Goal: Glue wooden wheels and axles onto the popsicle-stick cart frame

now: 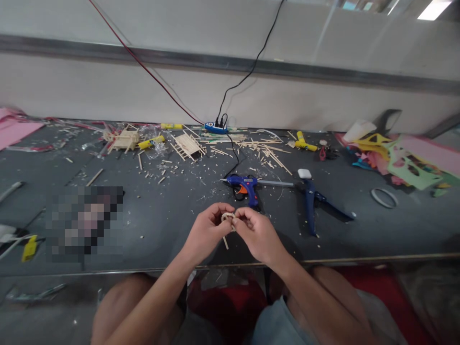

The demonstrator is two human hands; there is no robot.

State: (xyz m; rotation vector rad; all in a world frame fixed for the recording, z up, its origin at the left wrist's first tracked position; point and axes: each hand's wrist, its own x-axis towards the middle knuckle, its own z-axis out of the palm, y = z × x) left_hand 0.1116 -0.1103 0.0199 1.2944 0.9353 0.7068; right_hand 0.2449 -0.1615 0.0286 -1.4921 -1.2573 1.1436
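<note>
Left hand (212, 224): thumb and fingers make a narrow pinch on the left side of a small pale ring-like piece (229, 216)
Right hand (257, 235): it pinches the same piece from the right side, and the fingertips of both hands come very close together
Place of the piece: between the two hands, over the front part of the dark table (161, 239); the fingers hide some of it
Short stick (225, 243): it shows just below the hands; I cannot tell if it is joined to the piece
Glue gun (247, 184): blue with an orange trigger, lying just beyond the hands, nozzle to the left, with a grey rod (275, 183) reaching right from its back
Dark blue tool (309, 206): lies to the right in a V shape, a white case (304, 173) at its upper end
Loose wooden sticks (273, 155): scattered farther back, to the right of a small stick platform (187, 145)
Power strip (215, 127): blue and white, near the wall, with black plugs in it
</note>
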